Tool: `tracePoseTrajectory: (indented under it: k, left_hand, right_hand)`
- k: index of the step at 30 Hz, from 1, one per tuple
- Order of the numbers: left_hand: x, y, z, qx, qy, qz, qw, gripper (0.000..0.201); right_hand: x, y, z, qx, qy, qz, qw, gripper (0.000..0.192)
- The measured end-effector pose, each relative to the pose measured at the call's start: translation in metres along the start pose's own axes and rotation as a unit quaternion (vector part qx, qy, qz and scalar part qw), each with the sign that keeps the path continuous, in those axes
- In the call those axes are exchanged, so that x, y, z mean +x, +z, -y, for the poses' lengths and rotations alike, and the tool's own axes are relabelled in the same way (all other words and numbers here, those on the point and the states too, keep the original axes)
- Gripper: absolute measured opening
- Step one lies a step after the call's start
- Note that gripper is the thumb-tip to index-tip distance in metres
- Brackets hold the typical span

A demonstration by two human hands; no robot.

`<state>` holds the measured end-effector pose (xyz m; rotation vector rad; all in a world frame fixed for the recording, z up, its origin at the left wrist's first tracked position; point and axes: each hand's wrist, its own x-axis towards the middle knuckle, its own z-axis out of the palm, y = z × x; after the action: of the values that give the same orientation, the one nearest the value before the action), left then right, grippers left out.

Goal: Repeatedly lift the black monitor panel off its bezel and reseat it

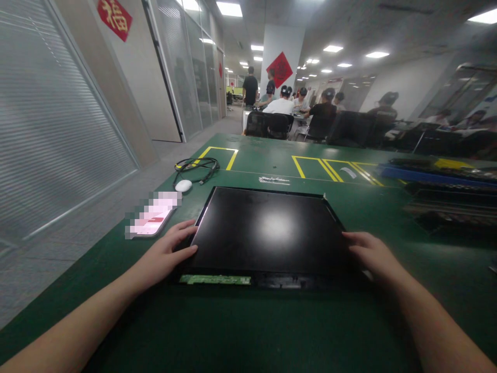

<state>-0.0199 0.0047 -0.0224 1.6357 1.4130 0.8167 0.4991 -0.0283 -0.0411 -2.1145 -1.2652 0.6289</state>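
A black flat display panel (267, 233) lies face up in front of me, with a bright reflection in its middle. Along its near edge runs a green circuit board strip (215, 280). My left hand (171, 251) grips the left side of the panel, thumb on the front border and fingers at the edge. On the opposite side my right hand (368, 254) holds the right edge; its lower fingers are hidden behind the panel. Whether the panel rests fully on the green table (248, 331) or is slightly raised, I cannot tell.
Left of the panel lie a phone (155, 220) with a lit screen, a white mouse (184, 185) and a coiled black cable (202, 166). Blurred dark frames and a blue tray (392, 172) sit at the right. Several people (283, 106) are beyond the table.
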Motion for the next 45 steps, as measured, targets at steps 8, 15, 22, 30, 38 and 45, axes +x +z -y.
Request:
tracePoseTrajectory:
  k: [8, 15, 22, 30, 38, 45]
  left_hand:
    - [0.009, -0.001, 0.031, 0.113, 0.068, 0.003, 0.991, 0.064]
    - [0.009, 0.000, 0.025, 0.150, 0.076, 0.000, 0.986, 0.065]
    - [0.007, 0.003, 0.016, 0.142, 0.069, -0.001, 0.987, 0.063]
    - [-0.005, -0.013, -0.010, 0.197, 0.118, -0.009, 0.973, 0.065]
    - [-0.009, -0.019, -0.016, 0.304, 0.186, 0.083, 0.931, 0.057]
    - [-0.008, -0.023, -0.014, 0.313, 0.191, 0.087, 0.926, 0.059]
  right_hand:
    - [0.002, -0.002, -0.002, 0.006, 0.007, 0.014, 1.000, 0.050]
    - [0.000, -0.004, 0.004, 0.008, 0.006, 0.005, 1.000, 0.049]
    - [0.002, -0.004, 0.002, -0.005, -0.016, -0.005, 1.000, 0.047]
    - [-0.001, -0.001, 0.003, -0.004, 0.005, -0.015, 1.000, 0.052]
    - [-0.005, -0.003, 0.012, -0.040, -0.004, -0.019, 0.999, 0.048]
    - [-0.003, -0.002, 0.010, -0.033, -0.003, -0.021, 0.999, 0.048]
